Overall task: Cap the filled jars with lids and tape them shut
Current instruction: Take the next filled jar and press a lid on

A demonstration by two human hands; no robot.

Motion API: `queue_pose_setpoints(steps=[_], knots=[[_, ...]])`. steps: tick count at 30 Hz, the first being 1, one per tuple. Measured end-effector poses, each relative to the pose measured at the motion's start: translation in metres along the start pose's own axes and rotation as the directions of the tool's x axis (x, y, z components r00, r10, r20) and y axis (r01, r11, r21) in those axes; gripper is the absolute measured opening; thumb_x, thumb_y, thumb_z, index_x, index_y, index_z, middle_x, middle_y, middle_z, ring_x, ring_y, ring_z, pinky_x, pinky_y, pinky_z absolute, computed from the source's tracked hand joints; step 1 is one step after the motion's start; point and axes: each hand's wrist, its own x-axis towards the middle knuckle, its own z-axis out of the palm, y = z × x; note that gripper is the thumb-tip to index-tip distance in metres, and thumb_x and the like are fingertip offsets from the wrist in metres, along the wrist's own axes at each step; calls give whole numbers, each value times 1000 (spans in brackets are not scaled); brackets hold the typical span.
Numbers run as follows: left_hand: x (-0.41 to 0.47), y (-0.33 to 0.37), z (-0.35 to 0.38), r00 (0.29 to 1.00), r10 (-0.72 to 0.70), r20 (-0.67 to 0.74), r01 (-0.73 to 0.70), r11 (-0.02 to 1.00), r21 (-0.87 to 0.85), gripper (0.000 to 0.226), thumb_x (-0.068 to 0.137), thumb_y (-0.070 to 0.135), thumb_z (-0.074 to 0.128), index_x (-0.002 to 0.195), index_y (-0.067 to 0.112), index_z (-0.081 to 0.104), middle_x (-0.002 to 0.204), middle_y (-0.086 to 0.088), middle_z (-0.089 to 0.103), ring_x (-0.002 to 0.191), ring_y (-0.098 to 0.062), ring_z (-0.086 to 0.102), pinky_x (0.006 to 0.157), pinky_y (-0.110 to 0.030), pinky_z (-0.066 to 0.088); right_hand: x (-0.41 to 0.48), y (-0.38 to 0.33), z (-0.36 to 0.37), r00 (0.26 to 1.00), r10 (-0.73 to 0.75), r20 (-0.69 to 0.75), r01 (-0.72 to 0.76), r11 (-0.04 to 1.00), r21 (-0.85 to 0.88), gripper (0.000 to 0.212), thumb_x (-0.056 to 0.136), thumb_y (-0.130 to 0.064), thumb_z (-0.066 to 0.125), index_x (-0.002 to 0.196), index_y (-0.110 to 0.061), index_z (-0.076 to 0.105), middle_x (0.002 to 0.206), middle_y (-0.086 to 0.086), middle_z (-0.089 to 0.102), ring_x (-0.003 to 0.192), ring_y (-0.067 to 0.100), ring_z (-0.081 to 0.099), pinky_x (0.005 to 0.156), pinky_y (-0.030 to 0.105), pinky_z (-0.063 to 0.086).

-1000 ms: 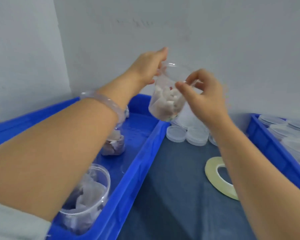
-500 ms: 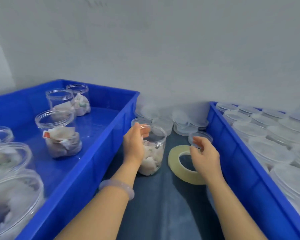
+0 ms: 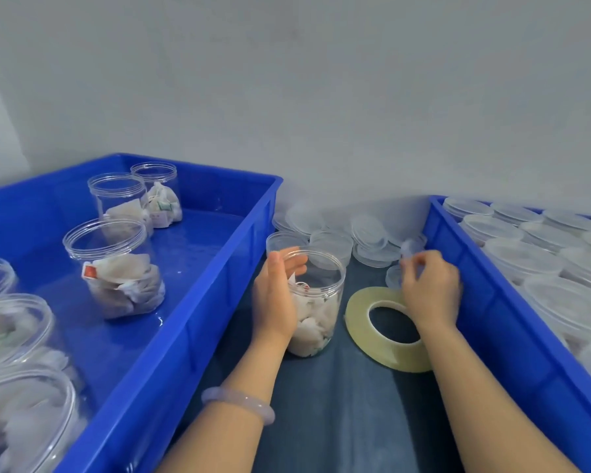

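**Jar set down, lid next**

Lifted a second ago, the jar (image 3: pixel 316 302) now stands upright on the tabletop (image 3: pixel 348 404) at mid-frame, the left hand (image 3: pixel 275 295) wrapped round its side. Right hand (image 3: pixel 430 288) is nearer the lid (image 3: pixel 393 277), fingers curled at its rim beyond the tape roll (image 3: pixel 386 349); whether they grip it, I cannot tell. The jar's open mouth lies to that hand's left, likely the lid's way.

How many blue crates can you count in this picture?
2. The left crate holds open filled jars; the right crate holds capped jars. Both run off the frame, so others may be hidden.
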Motion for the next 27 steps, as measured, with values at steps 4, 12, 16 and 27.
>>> queue_pose_setpoints(steps=[4,12,16,27], knots=[[-3,-1,1,999,30,28,-29,999,-36,59,87,52,20,103,19,65,100,1,71,95,-9,66,84,-12,47,-4,-51,-19,965,198,171,-259,646,718,15,99,-25,48,95,-16,59,69,-6,70,55,4,63,45,14,44],[-15,-4,6,1000,5,19,-4,998,-65,52,86,57,18,94,33,64,90,25,71,94,10,62,77,-7,45,-27,-113,-10,903,-171,394,63,960,272,24,96,-11,46,108,-7,66,104,10,62,98,22,53,78,24,35],[-15,-4,6,1000,14,21,-11,995,-96,56,90,53,19,87,34,71,91,18,73,95,4,65,78,-10,46,-36,-117,-22,700,-462,544,332,885,325,44,94,-15,42,136,-21,51,142,-5,48,132,13,40,102,17,28],[-13,-6,3,1000,2,6,-2,999,-36,57,98,46,22,79,16,67,75,4,69,76,-8,64,70,-30,49,-58,-110,-18,743,-462,483,474,874,106,60,75,-66,49,128,-38,57,123,-10,55,115,15,46,92,32,41]])
